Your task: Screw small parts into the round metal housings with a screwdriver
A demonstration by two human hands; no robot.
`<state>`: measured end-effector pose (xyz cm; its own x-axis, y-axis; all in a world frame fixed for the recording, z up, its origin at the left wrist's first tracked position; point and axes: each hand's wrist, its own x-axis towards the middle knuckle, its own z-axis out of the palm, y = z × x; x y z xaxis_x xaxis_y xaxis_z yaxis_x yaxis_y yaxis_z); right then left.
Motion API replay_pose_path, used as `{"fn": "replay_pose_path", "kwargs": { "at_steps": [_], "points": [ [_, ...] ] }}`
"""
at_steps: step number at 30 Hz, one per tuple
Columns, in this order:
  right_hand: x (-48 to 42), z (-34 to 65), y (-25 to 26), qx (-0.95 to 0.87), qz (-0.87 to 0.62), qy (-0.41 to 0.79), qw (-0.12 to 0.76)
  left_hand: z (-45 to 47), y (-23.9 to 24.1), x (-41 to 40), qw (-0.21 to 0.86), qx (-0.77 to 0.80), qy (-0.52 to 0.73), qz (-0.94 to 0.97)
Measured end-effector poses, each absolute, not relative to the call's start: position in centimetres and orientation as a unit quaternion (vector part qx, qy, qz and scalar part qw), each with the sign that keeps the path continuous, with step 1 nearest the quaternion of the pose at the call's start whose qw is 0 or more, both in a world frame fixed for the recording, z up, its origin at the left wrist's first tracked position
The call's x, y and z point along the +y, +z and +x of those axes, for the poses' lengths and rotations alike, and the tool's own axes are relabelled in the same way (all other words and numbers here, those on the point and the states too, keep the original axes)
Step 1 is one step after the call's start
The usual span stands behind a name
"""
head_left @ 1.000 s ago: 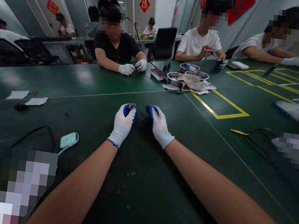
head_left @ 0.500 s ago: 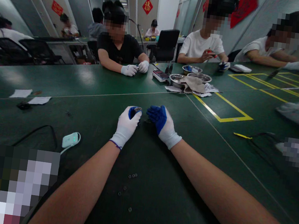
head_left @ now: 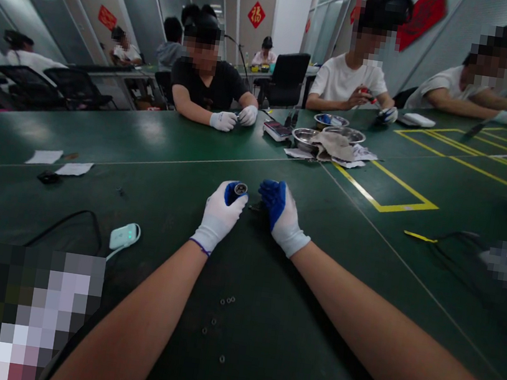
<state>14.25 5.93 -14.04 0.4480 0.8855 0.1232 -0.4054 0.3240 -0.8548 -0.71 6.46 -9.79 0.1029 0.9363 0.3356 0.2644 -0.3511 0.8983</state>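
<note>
Workpiece location: the cylindrical part [head_left: 241, 189] is held above the worktop [head_left: 180, 173], its round, metallic-looking rim facing up at the top of the left hand [head_left: 222, 212]. Smaller details show inside the rim but are too small to identify.

State of the hands: the left hand is closed around the side wall of the part, leaving the rim exposed. The right hand [head_left: 282, 214] is open and holds nothing visible; its fingers are extended together, its blue-coated palm is turned toward the part, and it stands just beside the left hand, apart from it. Small dark pieces [head_left: 255, 207] lie on the worktop between the hands; contact with the right hand cannot be confirmed.

Handling: the part is judged stiff and fairly light – one hand supports it. Bare metal may be slippery, but the coated gloves [head_left: 208, 229] should give adequate friction. The outer wall should tolerate a firm grip; the fragility of the interior cannot be determined.

Grip point: take hold of the outer wall below the rim, thumb opposite fingers, and keep the opening level and unobstructed – loose contents, if any, could spill when tilted. The small rings [head_left: 222, 359] nearer the wearer are probably hard and light; pinch each by its outer edge, since they could roll if flicked
</note>
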Motion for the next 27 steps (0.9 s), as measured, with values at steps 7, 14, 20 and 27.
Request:
{"fn": "replay_pose_path", "kwargs": {
  "at_steps": [7,14,20,27],
  "points": [
    [5.4,14.1,-13.3,-0.333,-0.375,0.501,0.705,-0.9,-9.4,6.2,0.369,0.429,0.476,0.673],
    [4.6,13.6,-12.7,-0.342,-0.362,0.547,0.673,-1.2,-9.3,6.2,0.377,0.407,0.475,0.683],
    [4.5,14.1,-13.1,-0.383,-0.412,0.425,0.709,-1.3,-9.3,6.2,0.385,0.401,0.473,0.684],
    [5.4,14.6,-13.3,-0.388,-0.421,0.426,0.700,-1.0,-9.3,6.4,0.374,0.414,0.499,0.664]
  ]
}}
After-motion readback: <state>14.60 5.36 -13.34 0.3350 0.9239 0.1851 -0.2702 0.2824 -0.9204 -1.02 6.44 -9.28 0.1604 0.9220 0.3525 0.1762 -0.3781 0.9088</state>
